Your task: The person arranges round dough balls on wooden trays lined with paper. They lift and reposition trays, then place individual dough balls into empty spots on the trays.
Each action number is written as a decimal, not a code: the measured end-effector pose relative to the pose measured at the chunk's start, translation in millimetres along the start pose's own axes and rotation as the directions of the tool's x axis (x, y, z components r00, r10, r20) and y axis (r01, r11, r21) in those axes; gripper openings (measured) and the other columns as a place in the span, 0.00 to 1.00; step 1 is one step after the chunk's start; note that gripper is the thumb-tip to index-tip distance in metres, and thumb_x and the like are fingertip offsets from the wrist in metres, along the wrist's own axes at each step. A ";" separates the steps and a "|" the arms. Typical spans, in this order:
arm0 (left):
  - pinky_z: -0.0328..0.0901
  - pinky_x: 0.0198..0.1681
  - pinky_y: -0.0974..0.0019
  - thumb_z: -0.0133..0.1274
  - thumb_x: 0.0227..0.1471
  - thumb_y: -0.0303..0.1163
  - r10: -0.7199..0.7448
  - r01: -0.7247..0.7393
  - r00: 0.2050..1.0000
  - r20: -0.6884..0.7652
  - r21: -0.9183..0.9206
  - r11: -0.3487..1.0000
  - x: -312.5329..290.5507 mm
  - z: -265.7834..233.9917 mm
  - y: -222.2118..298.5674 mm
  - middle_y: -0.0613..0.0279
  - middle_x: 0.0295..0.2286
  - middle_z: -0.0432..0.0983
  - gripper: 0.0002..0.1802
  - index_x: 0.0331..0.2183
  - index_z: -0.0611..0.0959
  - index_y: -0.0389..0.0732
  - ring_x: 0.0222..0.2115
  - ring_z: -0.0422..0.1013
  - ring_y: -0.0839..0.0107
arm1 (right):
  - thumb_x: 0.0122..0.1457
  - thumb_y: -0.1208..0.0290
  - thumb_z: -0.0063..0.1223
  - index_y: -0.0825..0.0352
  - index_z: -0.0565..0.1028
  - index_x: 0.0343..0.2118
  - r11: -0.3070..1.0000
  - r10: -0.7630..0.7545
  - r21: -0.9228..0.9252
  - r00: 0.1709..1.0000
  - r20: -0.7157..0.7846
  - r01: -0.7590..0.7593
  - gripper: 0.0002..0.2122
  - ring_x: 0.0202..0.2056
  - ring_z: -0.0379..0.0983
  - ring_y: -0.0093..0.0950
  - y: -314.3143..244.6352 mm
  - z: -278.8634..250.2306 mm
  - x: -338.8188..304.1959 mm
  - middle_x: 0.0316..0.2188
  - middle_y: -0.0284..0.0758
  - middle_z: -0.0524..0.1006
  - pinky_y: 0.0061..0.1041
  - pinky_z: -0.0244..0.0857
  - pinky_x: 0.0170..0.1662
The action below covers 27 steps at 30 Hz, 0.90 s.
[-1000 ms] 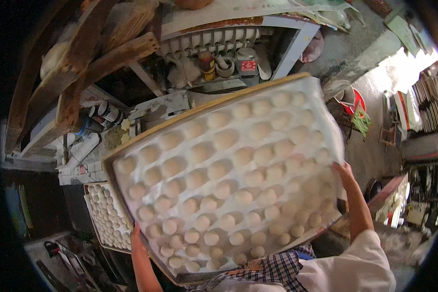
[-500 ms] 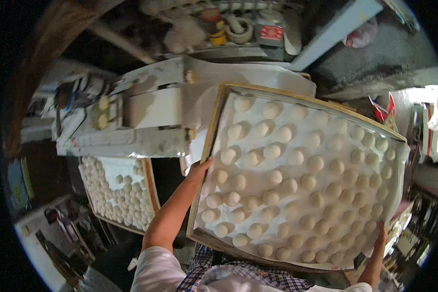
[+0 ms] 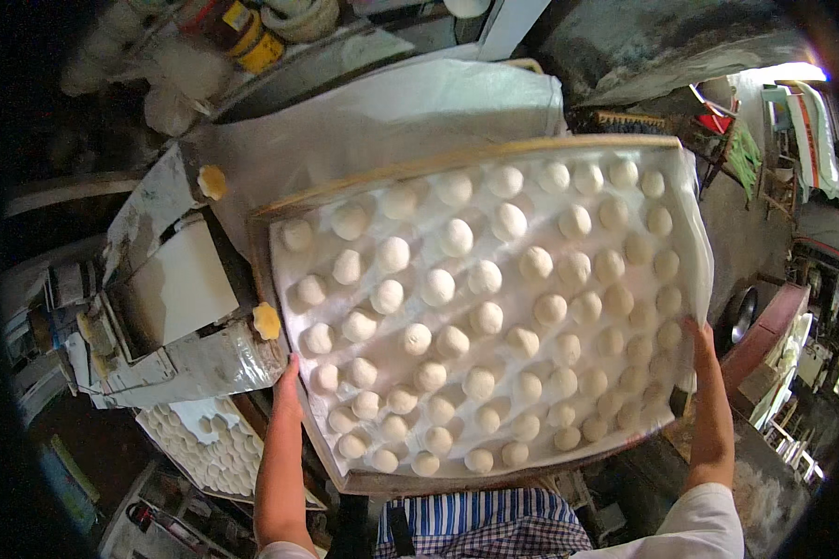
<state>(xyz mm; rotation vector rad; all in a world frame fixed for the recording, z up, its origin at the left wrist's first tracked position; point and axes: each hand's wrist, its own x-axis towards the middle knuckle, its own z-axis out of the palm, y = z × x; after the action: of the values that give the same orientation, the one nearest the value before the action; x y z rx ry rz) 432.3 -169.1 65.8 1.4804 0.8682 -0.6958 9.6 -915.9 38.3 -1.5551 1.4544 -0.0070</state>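
Left hand (image 3: 289, 384) and right hand (image 3: 697, 337) each grip opposite side edges of the wide wooden-framed tray (image 3: 364, 481) of pale round dough balls (image 3: 438, 287); flour-dusted grey machine (image 3: 182, 289) touching left edge.

A dough machine (image 3: 182, 307), dusted white, is standing at left, with two yellowish knobs (image 3: 212, 181) showing on its near side and a crumpled white plastic sheet (image 3: 391, 112) lying over the surface beyond it. Lower left, a second tray of white dough balls (image 3: 205, 443) is sitting beneath the machine. Along the top edge, a red and yellow can (image 3: 238, 33) is resting on a shelf, while a blue and white checked apron (image 3: 485, 526) is showing at the bottom.
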 end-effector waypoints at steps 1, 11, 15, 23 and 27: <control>0.55 0.54 0.57 0.53 0.49 0.50 -0.029 0.029 1.000 0.001 -0.039 0.999 0.6 -7.7 0.4 0.57 0.55 0.58 0.39 0.56 0.62 0.38 0.52 0.58 0.60 | 0.46 0.57 0.58 0.65 0.70 0.45 1.000 -0.019 0.021 0.999 0.048 0.018 0.24 0.38 0.68 0.29 -22.6 25.3 7.9 0.37 0.33 0.72 0.31 0.59 0.43; 0.55 0.54 0.61 0.49 0.51 0.52 0.160 -0.159 0.986 -0.046 0.022 0.987 34.8 -59.7 -15.2 0.57 0.53 0.61 0.36 0.54 0.64 0.38 0.53 0.59 0.63 | 0.48 0.53 0.57 0.66 0.72 0.42 0.998 -0.053 -0.028 0.988 0.143 0.057 0.24 0.32 0.69 0.26 -149.1 80.6 78.3 0.32 0.31 0.73 0.30 0.64 0.37; 0.55 0.54 0.62 0.49 0.51 0.53 0.105 -0.095 0.991 -0.088 0.108 0.990 23.5 -64.3 -4.7 0.56 0.53 0.62 0.36 0.53 0.66 0.37 0.52 0.59 0.63 | 0.47 0.55 0.58 0.65 0.68 0.48 0.998 0.045 0.023 0.955 0.292 -0.054 0.27 0.40 0.69 0.31 -162.9 91.4 76.4 0.39 0.36 0.73 0.34 0.63 0.43; 0.55 0.53 0.64 0.49 0.51 0.53 0.112 -0.086 0.988 -0.104 0.233 0.969 66.5 -58.8 2.6 0.54 0.52 0.63 0.35 0.52 0.68 0.36 0.50 0.60 0.64 | 0.48 0.57 0.58 0.67 0.65 0.51 0.980 0.179 0.041 0.949 0.260 -0.196 0.29 0.41 0.70 0.36 -164.4 110.2 67.5 0.41 0.39 0.72 0.37 0.66 0.43; 0.54 0.54 0.65 0.49 0.51 0.52 0.043 -0.018 0.994 -0.101 0.234 0.972 74.6 -50.7 -0.8 0.54 0.52 0.63 0.35 0.52 0.68 0.35 0.50 0.60 0.65 | 0.49 0.56 0.58 0.65 0.61 0.55 0.978 0.205 -0.008 0.947 0.249 -0.209 0.32 0.46 0.66 0.35 -148.4 82.8 98.2 0.47 0.37 0.69 0.36 0.62 0.48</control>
<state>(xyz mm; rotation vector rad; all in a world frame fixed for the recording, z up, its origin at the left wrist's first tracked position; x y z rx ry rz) 468.5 -109.9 8.1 1.7501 0.8644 -0.7202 198.8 -967.4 30.4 -1.3285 1.4045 0.2887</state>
